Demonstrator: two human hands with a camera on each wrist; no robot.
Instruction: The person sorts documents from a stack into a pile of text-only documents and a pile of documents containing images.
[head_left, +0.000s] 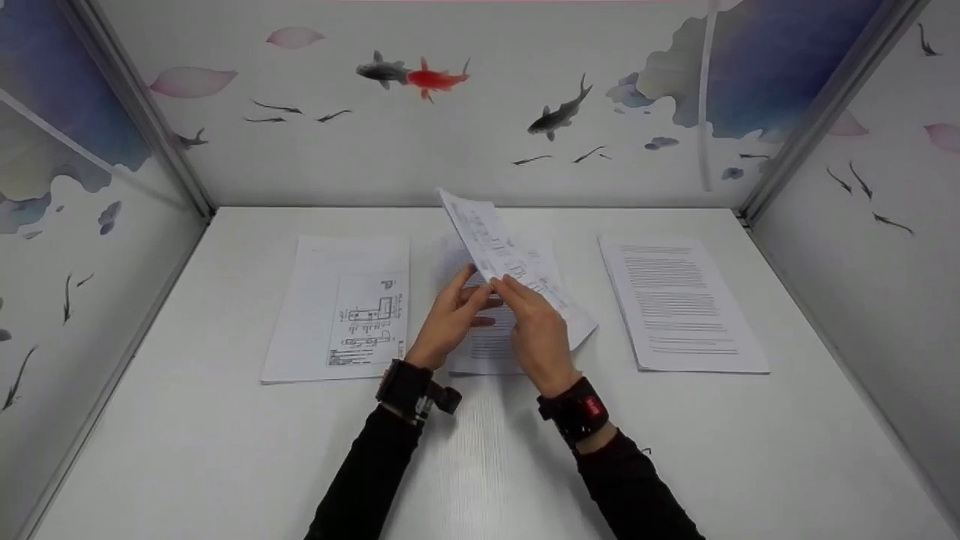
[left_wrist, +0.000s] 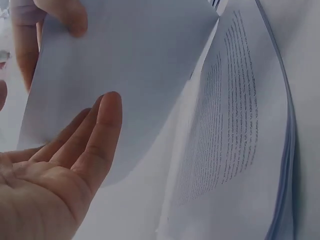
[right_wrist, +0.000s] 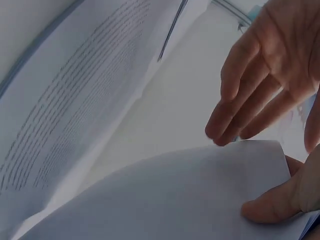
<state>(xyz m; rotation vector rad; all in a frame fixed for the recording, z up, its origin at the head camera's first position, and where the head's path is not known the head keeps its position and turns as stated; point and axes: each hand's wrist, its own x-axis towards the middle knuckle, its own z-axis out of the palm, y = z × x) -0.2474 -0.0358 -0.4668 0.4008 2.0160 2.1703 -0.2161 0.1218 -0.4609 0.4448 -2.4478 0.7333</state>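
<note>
Fish-painted walls (head_left: 487, 150) are enclosing the white bench (head_left: 472, 465) at back, left and right. Near the back edge, midway along, I am pinching a tilted bundle of printed sheets (head_left: 501, 244) in my right hand (head_left: 541, 337), above a text-covered stack (head_left: 491, 349). My left hand (head_left: 442, 326) is holding its fingers extended just beside the bundle; whether they are touching it I cannot tell. Toward the left edge a drawing-topped stack (head_left: 367, 307) is lying; toward the right, another text stack (head_left: 675, 300).

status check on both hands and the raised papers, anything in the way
Right hand pinching raised papers. Left hand close alongside, contact unclear. Printed pages lying beneath. No obstruction seen.
</note>
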